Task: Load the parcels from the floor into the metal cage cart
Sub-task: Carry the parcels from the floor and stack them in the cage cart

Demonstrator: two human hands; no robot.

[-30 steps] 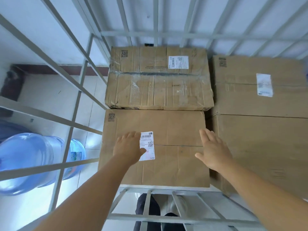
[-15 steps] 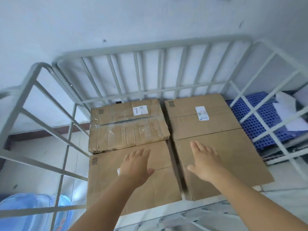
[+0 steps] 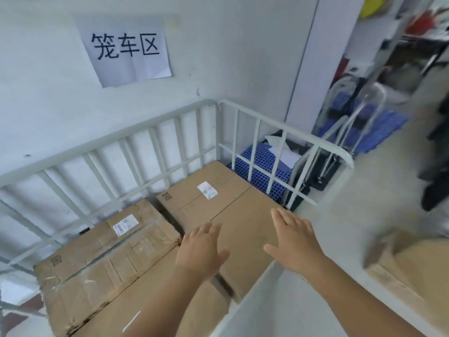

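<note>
Head view looks down on the white metal cage cart (image 3: 170, 122), set against a pale wall that carries a paper sign (image 3: 126, 48) with three printed characters. Inside the cart lie cardboard parcels. The large box (image 3: 218, 203) fills the cart's right side up to the barred right wall and bears a white label near its far end. The taped box (image 3: 104, 249), wrinkled under clear tape and also labelled, lies along the back rail at the left side. The near box (image 3: 155, 310) sits at the front edge of the cart, touching the taped one. Outside the cart, by the lower right corner, a blurred brown parcel (image 3: 413, 261) rests on the floor. Beyond the cart's right wall stands a blue perforated pallet (image 3: 262, 166). The left hand (image 3: 201, 251) and right hand (image 3: 295, 242) both hover over the large box's near end, fingers spread, grasping nothing.
</note>
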